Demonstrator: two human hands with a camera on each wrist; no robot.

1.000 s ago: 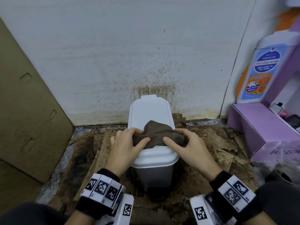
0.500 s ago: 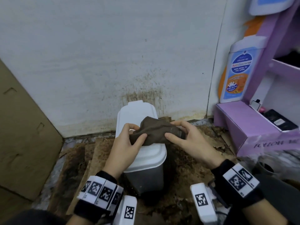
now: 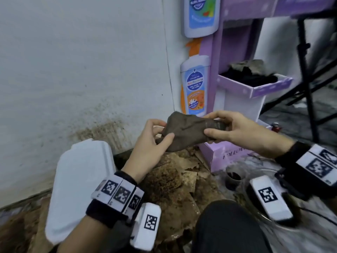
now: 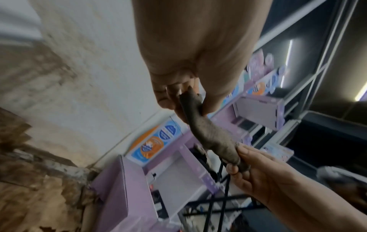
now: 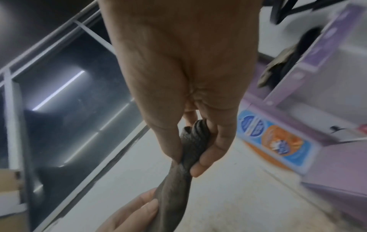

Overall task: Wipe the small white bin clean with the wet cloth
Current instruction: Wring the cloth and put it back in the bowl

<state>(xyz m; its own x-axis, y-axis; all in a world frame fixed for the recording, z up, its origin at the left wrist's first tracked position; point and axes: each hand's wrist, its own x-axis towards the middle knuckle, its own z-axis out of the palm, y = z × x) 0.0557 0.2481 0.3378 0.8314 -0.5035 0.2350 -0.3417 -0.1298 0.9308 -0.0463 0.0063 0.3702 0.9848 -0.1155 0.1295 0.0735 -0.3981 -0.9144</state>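
The small white bin [image 3: 80,187] stands on the floor at the lower left of the head view, lid closed, partly behind my left wrist. The wet brown cloth [image 3: 186,132] is held in the air to the right of the bin, stretched between both hands. My left hand [image 3: 160,132] pinches its left end between thumb and fingers. My right hand [image 3: 211,125] grips its bunched right end. In the left wrist view the cloth [image 4: 210,133] runs from my left hand [image 4: 182,97] down to the other hand. In the right wrist view the cloth [image 5: 184,157] looks twisted in my right hand [image 5: 190,149].
A stained white wall [image 3: 91,70] rises behind the bin. Torn wet cardboard [image 3: 175,183] covers the floor. A purple display stand [image 3: 242,92] with bottle pictures is at the right, black stand legs [image 3: 310,88] beyond it. My dark-trousered knee [image 3: 226,229] is at the bottom.
Both hands lifted the cloth off the bin lid and carried it up and to the right. The head view swung right, so the bin now lies at the lower left.
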